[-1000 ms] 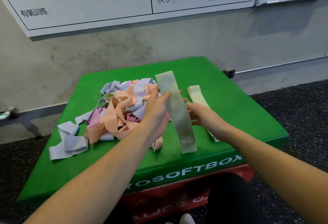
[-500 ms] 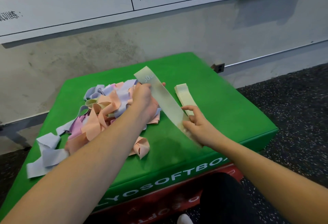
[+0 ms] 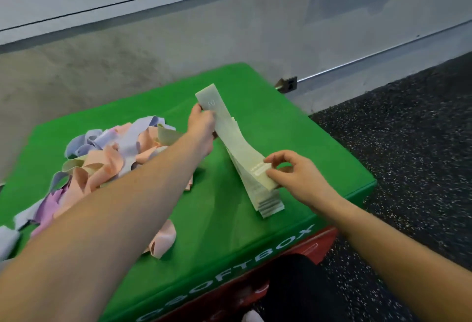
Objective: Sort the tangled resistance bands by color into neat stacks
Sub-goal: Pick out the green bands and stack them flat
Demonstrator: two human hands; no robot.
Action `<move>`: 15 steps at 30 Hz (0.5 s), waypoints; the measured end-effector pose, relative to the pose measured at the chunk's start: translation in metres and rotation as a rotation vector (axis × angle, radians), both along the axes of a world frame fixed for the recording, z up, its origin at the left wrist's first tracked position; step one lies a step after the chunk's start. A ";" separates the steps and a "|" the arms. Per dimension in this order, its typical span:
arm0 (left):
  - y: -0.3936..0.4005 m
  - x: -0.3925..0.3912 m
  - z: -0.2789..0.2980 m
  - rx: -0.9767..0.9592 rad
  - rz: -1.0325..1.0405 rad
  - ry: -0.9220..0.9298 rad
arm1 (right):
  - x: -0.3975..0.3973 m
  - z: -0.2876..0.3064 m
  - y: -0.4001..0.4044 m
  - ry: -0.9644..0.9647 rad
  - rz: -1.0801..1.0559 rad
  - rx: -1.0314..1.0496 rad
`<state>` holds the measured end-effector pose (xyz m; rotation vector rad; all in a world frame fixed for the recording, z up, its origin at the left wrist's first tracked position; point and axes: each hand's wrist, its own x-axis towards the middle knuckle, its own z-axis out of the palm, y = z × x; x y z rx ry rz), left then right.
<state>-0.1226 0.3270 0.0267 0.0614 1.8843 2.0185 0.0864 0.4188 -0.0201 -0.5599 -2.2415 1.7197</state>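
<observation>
My left hand [image 3: 201, 127] pinches the far end of a pale green band [image 3: 236, 140], and my right hand [image 3: 293, 173] pinches its near end between thumb and fingertips, just over the pale green stack [image 3: 268, 201] on the green soft box [image 3: 293, 122]. The tangled pile [image 3: 109, 153] of peach, lilac and pink bands lies at the left of the box, partly hidden by my left forearm. The number printed on the band is too blurred to read, and I cannot tell if the band already touches the stack.

Soft even indoor light, faint shadows, slight motion blur, wide-angle bending at the edges
</observation>
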 end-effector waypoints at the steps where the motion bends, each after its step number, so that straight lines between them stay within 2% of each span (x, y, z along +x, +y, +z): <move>1: 0.004 -0.003 -0.006 -0.038 -0.024 0.002 | 0.001 -0.003 0.002 -0.019 0.033 0.033; 3: 0.011 -0.010 -0.020 -0.112 -0.074 0.000 | 0.002 -0.006 0.006 -0.071 0.138 0.089; 7: 0.013 -0.020 -0.042 -0.248 -0.081 0.032 | 0.003 -0.007 0.011 -0.109 0.361 0.076; 12: 0.018 -0.027 -0.055 -0.356 -0.095 0.093 | 0.000 -0.016 0.022 -0.047 0.293 0.256; 15: 0.021 -0.031 -0.061 -0.448 -0.113 0.162 | -0.002 -0.026 0.025 0.049 0.324 0.409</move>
